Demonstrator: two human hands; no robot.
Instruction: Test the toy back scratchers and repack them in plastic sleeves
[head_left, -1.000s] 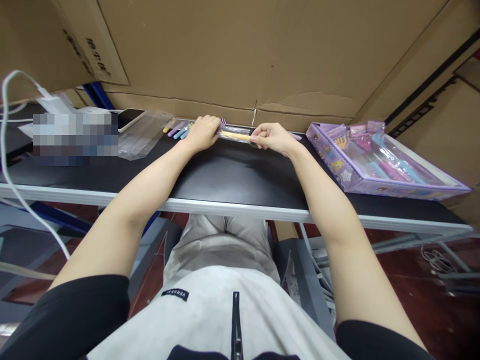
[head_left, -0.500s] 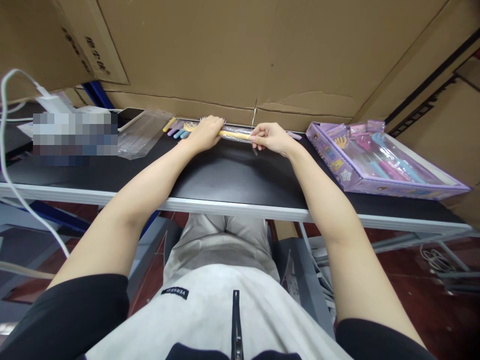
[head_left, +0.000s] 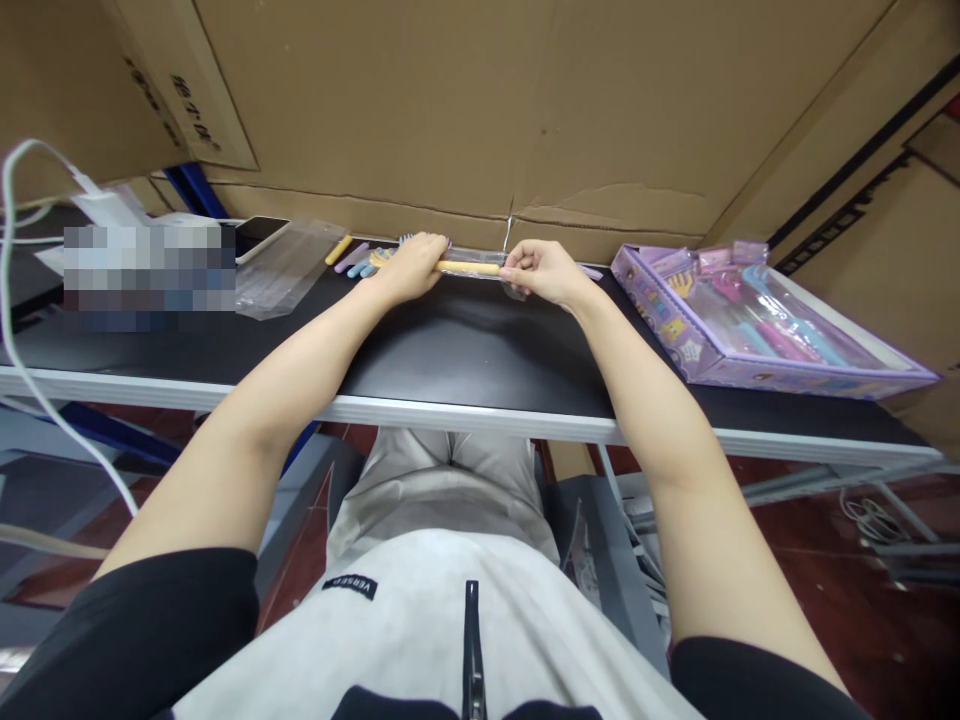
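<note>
Left hand: our left hand (head_left: 411,266) is clenched over one end of a yellow toy stick (head_left: 469,267); that end is hidden under the fingers
Right hand: our right hand (head_left: 541,272) pinches a clear plastic sleeve (head_left: 512,290) at the stick's other end; we cannot tell how far the stick sits inside it
Stick: it lies level between our two hands, at the far edge of the black counter (head_left: 465,350), just below the cardboard wall (head_left: 487,120)
Nearby: loose pastel sticks (head_left: 352,262) lie just left of our left hand; a stack of clear bags (head_left: 289,265) and a phone (head_left: 259,235) lie further left; a purple box of bagged toys (head_left: 750,320) stands well to the right
Doing it well: as we judge it, we hold the sleeve mouth taut and in line with the stick; we feed it straight, low over the counter; we grip lightly so the film neither creases nor tears
</note>
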